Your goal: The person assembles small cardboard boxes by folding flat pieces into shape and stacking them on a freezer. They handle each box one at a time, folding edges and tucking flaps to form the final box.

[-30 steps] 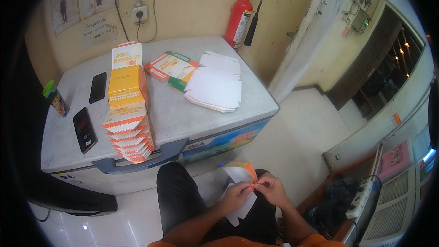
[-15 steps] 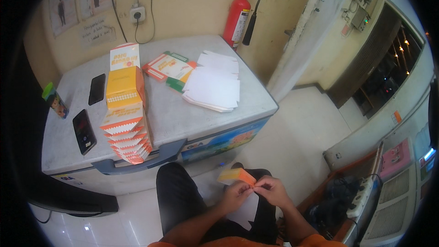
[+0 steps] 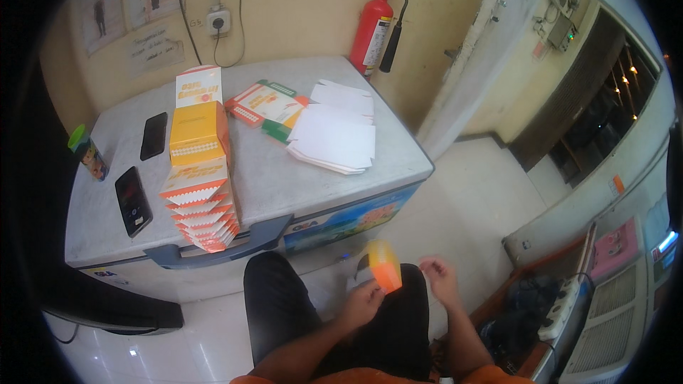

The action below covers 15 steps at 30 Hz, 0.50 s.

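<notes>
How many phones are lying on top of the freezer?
2. The front phone lies near the front edge of the freezer, left of the stacked boxes; the back phone lies farther toward the wall. Any under the boxes would be hidden.

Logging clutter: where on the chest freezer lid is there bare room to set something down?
The lid is bare between the row of yellow-orange cartons and the white flattened cartons, toward the front edge, and along its right edge. Crowded: the left, with two smartphones and a tumbler.
</notes>
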{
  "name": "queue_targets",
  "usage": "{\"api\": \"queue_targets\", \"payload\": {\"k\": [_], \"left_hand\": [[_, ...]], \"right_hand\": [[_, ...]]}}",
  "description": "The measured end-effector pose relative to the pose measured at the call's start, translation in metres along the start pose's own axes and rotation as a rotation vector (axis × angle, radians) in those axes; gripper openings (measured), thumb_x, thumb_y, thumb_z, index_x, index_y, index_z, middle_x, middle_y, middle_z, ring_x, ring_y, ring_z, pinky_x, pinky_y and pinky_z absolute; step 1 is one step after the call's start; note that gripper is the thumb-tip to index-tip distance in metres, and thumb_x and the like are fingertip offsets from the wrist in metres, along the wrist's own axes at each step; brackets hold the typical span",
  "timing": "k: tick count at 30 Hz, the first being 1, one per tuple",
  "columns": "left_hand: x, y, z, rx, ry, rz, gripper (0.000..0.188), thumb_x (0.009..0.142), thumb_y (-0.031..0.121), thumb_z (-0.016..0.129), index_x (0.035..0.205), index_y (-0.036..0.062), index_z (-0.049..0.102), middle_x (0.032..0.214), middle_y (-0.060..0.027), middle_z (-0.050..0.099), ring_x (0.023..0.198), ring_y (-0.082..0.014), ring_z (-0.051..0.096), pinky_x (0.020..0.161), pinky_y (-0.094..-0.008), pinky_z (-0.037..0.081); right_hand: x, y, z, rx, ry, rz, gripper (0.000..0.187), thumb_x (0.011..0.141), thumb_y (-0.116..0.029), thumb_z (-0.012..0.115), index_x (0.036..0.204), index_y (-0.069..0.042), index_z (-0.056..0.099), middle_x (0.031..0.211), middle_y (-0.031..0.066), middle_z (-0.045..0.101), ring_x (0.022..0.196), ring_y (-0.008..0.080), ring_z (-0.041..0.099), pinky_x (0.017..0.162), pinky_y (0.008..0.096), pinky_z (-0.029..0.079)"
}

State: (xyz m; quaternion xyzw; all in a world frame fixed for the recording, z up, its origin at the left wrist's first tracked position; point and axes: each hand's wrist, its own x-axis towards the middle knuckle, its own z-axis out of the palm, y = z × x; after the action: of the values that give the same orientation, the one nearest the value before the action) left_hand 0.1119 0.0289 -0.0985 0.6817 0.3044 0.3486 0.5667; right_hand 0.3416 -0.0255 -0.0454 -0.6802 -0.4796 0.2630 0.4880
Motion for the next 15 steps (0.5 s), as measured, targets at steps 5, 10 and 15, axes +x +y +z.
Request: {"api": "queue_targets", "payload": {"k": [5, 10, 15], "left_hand": [[0.004, -0.005, 0.003, 0.236, -0.102, 0.195, 0.013, 0.095, 0.013, 0.061, 0.095, -0.0002, 0.062, 0.098, -0.0203, 0.063, 0.097, -0.0407, 0.06, 0.084, -0.0452, 0.049], [0.002, -0.011, 0.005, 0.233, -0.101, 0.324, 0.013, 0.095, 0.013, 0.06, 0.096, 0.0004, 0.062, 0.099, -0.0197, 0.064, 0.098, -0.0404, 0.06, 0.087, -0.0475, 0.048], [0.002, -0.015, 0.002, 0.311, -0.117, 0.324, 0.012, 0.095, 0.014, 0.06, 0.098, 0.0018, 0.063, 0.1, -0.0183, 0.064, 0.099, -0.0389, 0.06, 0.089, -0.0468, 0.048]], "right_hand": [[0.062, 0.122, -0.014, -0.256, 0.039, 0.329, 0.015, 0.09, -0.011, 0.065, 0.098, 0.0, 0.071, 0.082, 0.0081, 0.069, 0.078, 0.0181, 0.066, 0.073, 0.0319, 0.053], [0.095, 0.222, 0.011, -0.776, -0.368, 0.302, 0.039, 0.086, -0.031, 0.065, 0.108, 0.001, 0.072, 0.111, 0.0271, 0.069, 0.107, 0.0409, 0.066, 0.093, 0.045, 0.053], [0.096, 0.235, 0.023, -0.892, -0.426, 0.445, 0.05, 0.088, -0.042, 0.058, 0.116, -0.003, 0.072, 0.126, 0.0255, 0.065, 0.12, 0.0415, 0.061, 0.102, 0.0472, 0.05]]}}
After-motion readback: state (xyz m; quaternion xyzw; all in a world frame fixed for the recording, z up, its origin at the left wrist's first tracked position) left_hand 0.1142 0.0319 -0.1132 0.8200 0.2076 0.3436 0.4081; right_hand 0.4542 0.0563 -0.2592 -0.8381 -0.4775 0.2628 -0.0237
